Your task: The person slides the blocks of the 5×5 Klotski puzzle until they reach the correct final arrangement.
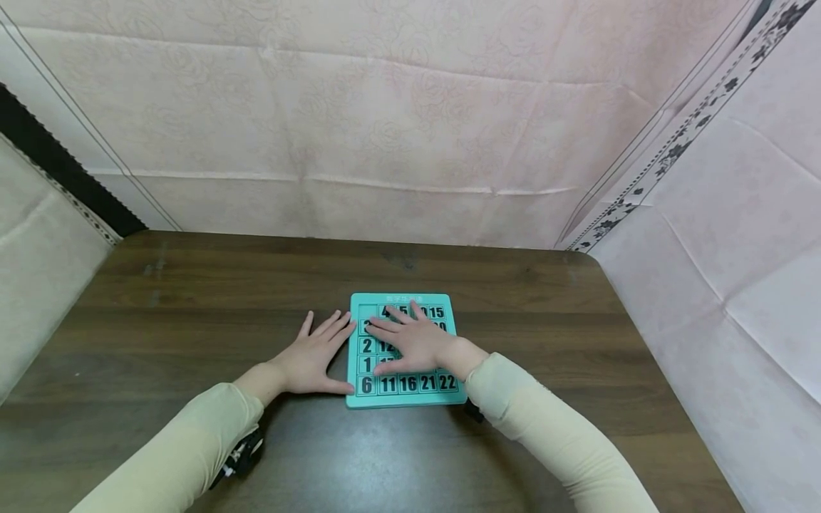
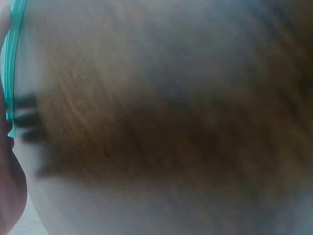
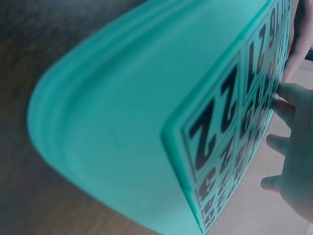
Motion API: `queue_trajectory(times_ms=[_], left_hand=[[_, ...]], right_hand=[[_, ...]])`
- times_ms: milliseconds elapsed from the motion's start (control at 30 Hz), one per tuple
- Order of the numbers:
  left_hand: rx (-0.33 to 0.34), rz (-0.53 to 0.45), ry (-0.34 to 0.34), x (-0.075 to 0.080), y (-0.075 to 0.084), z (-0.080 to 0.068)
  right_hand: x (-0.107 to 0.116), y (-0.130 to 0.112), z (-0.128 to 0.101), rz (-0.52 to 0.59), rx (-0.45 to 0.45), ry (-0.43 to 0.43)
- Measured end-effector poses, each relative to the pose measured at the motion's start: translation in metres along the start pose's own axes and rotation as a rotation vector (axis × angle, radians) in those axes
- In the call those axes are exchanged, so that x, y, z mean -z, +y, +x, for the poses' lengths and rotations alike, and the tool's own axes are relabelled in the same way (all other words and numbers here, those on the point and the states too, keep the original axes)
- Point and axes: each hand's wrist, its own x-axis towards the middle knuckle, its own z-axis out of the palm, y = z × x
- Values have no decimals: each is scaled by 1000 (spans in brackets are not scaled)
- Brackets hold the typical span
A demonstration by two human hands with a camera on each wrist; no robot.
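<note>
A turquoise sliding number puzzle (image 1: 410,401) lies flat on the table, its tiles printed with black numbers. My left hand (image 1: 311,360) is at its left side, fingers spread and straight, the thumb tip touching the lower left edge. Over the upper and middle tiles spreads my right hand (image 1: 417,345), which covers several numbers; its fingers look straight in the head view. The right wrist view has the puzzle's thick side wall (image 3: 112,137) up close, with the right fingertips (image 3: 278,144) at the tile face. Only a sliver of the left hand (image 2: 10,191) and puzzle edge (image 2: 11,63) enters the left wrist view.
The dark wooden table (image 1: 192,306) spreads around the puzzle. Pale patterned cloth (image 1: 385,142) hangs behind it, and more cloth (image 1: 725,285) borders the right side. A black strip (image 1: 58,157) runs along the cloth at left. Dark wrist devices (image 1: 240,452) sit under the sleeves.
</note>
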Motion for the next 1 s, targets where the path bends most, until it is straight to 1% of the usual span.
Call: queue_trajectory(times_ms=[700, 1000], left_hand=[[-3, -7, 8, 0, 0, -1], [0, -8, -2, 1, 0, -1]], right_hand=[[0, 7, 13, 2, -54, 5], [1, 11, 18, 13, -70, 5]])
